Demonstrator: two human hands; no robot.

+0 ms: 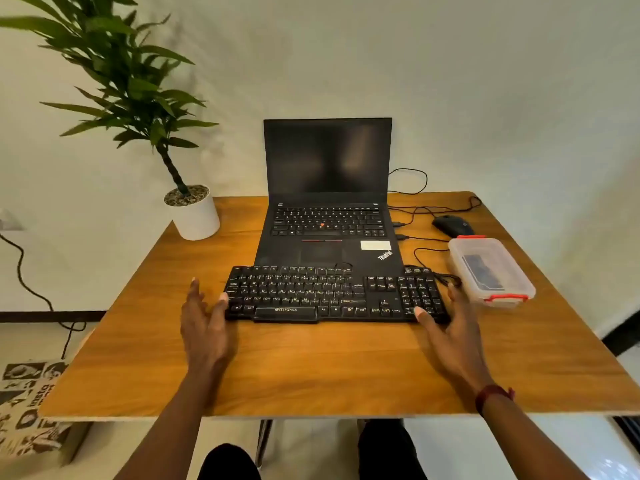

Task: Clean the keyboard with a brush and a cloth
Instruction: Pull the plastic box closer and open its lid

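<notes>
Reaching across the table (311, 372), my left hand (204, 320) and right hand (450, 330) bracket the two ends of the keyboard (311, 292). Both are open, fingers straight and slightly spread, gripping nothing. Each thumb meets a near corner, I judge to square it or draw it toward me for cleaning. Just right of it sits a lidded clear box (491, 271) with something dark inside, perhaps the brush or cloth; I cannot tell. Beyond, the keyboard's far edge meets the open laptop (329, 220).
</notes>
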